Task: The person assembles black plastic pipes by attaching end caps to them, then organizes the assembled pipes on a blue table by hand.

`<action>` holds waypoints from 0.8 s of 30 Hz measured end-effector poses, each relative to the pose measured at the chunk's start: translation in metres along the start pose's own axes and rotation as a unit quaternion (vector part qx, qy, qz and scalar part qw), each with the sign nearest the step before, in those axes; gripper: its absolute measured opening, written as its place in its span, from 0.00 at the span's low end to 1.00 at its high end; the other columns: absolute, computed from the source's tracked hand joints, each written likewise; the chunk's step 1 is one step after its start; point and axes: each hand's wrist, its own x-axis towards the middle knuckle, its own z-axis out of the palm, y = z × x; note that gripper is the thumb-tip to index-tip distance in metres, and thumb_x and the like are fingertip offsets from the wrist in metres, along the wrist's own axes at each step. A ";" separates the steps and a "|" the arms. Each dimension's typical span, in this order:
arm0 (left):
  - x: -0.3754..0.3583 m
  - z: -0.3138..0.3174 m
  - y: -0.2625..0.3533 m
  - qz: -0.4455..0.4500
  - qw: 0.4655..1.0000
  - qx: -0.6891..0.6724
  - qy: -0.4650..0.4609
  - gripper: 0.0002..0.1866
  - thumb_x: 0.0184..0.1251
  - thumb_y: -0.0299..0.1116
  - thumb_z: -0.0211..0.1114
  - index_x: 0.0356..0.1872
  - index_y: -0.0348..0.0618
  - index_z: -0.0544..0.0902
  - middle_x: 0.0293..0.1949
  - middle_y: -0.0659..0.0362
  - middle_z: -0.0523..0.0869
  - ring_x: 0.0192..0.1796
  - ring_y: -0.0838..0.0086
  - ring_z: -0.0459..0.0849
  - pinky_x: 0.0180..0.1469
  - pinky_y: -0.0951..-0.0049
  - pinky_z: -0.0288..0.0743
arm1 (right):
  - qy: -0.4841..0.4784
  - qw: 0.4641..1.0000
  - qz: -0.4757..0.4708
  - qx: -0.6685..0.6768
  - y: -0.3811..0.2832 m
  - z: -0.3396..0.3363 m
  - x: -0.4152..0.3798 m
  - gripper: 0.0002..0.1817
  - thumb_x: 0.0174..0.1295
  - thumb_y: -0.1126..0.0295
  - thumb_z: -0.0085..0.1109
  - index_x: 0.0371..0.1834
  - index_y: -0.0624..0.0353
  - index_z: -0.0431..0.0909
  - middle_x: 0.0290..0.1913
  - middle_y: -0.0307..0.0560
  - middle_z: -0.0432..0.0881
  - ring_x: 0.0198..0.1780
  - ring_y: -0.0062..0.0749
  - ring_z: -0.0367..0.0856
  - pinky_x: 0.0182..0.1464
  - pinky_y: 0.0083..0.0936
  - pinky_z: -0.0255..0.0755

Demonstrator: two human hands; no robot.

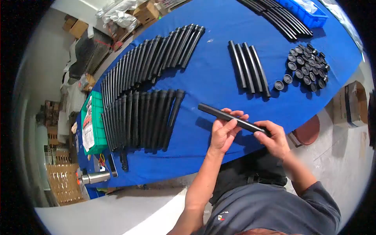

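Observation:
A black tube (pixel 211 110) is held in the air over the front edge of the blue table, slanting down to the right. My left hand (pixel 226 131) is wrapped round its middle, the thumb on top. At its right end, my right hand (pixel 273 137) grips the tube with thumb and fingers and covers the tip. Beyond the hands, several loose black tubes (pixel 250 68) lie side by side. To their right is a pile of round black caps (pixel 307 66), with two caps a little apart at its left.
Two rows of black tubes with wider ends (pixel 147 117) fill the table's left part. A green crate (pixel 98 125) stands beside them, near a metal cylinder (pixel 96 178). More tubes (pixel 280 19) and a blue bin (pixel 313 17) are at the far right. A stool (pixel 307 131) stands below.

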 end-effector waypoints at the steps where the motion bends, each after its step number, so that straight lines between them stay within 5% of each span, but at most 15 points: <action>1: 0.000 0.000 0.000 0.011 1.000 -0.004 0.008 0.20 0.70 0.19 0.66 0.60 0.46 0.75 0.57 0.46 0.84 0.63 0.47 0.83 0.68 0.44 0.78 | 0.005 0.999 -0.049 -0.023 0.002 0.004 -0.001 0.20 0.65 0.67 0.70 0.58 0.64 0.81 0.40 0.48 0.85 0.39 0.30 0.82 0.42 0.28 0.77; 5: -0.001 0.004 0.005 0.028 0.998 0.032 0.044 0.25 0.71 0.22 0.66 0.66 0.45 0.71 0.51 0.50 0.85 0.55 0.53 0.87 0.62 0.46 0.81 | -0.041 0.984 -0.150 -0.082 -0.013 0.003 -0.008 0.25 0.64 0.60 0.73 0.58 0.66 0.80 0.44 0.56 0.85 0.43 0.45 0.86 0.47 0.33 0.78; 8: -0.004 0.021 0.021 0.002 0.989 0.149 0.013 0.31 0.72 0.28 0.69 0.72 0.41 0.68 0.46 0.52 0.85 0.45 0.62 0.88 0.50 0.58 0.85 | -0.118 0.976 -0.167 -0.070 0.002 -0.007 -0.004 0.27 0.66 0.56 0.72 0.59 0.66 0.80 0.46 0.54 0.87 0.43 0.39 0.88 0.46 0.31 0.80; 10: -0.005 0.031 0.029 -0.012 0.961 0.276 -0.001 0.29 0.72 0.34 0.70 0.69 0.36 0.72 0.43 0.53 0.87 0.35 0.69 0.86 0.41 0.71 0.83 | -0.059 0.995 -0.076 0.001 0.002 -0.012 -0.004 0.26 0.67 0.56 0.71 0.59 0.65 0.80 0.47 0.51 0.87 0.43 0.34 0.88 0.46 0.31 0.80; 14: -0.009 0.031 0.030 -0.039 0.920 0.389 -0.029 0.25 0.71 0.33 0.70 0.65 0.34 0.77 0.43 0.52 0.89 0.34 0.74 0.85 0.39 0.75 0.80 | -0.011 0.991 0.041 0.128 0.004 -0.023 -0.001 0.24 0.68 0.60 0.70 0.60 0.64 0.80 0.47 0.46 0.88 0.43 0.25 0.86 0.45 0.28 0.80; 16: -0.016 0.046 0.039 -0.056 0.899 0.434 0.007 0.24 0.70 0.29 0.70 0.64 0.34 0.78 0.43 0.53 0.89 0.34 0.76 0.84 0.39 0.75 0.80 | 0.004 0.997 -0.005 0.080 0.014 -0.022 0.001 0.23 0.68 0.61 0.70 0.60 0.63 0.80 0.45 0.45 0.88 0.43 0.24 0.85 0.45 0.27 0.80; 20: -0.018 0.040 0.058 0.021 0.836 0.542 0.078 0.25 0.66 0.26 0.73 0.64 0.33 0.80 0.41 0.60 0.86 0.35 0.81 0.82 0.39 0.78 0.78 | -0.001 1.000 -0.022 0.013 0.017 -0.026 0.007 0.19 0.66 0.66 0.71 0.55 0.65 0.81 0.41 0.48 0.88 0.40 0.25 0.85 0.43 0.26 0.80; 24: -0.020 0.026 0.095 0.125 0.719 0.672 0.125 0.25 0.66 0.25 0.73 0.64 0.35 0.80 0.38 0.63 0.84 0.35 0.82 0.81 0.37 0.79 0.77 | 0.005 0.999 -0.026 -0.033 0.021 -0.025 0.014 0.17 0.66 0.67 0.70 0.53 0.65 0.82 0.38 0.50 0.87 0.38 0.29 0.86 0.40 0.26 0.80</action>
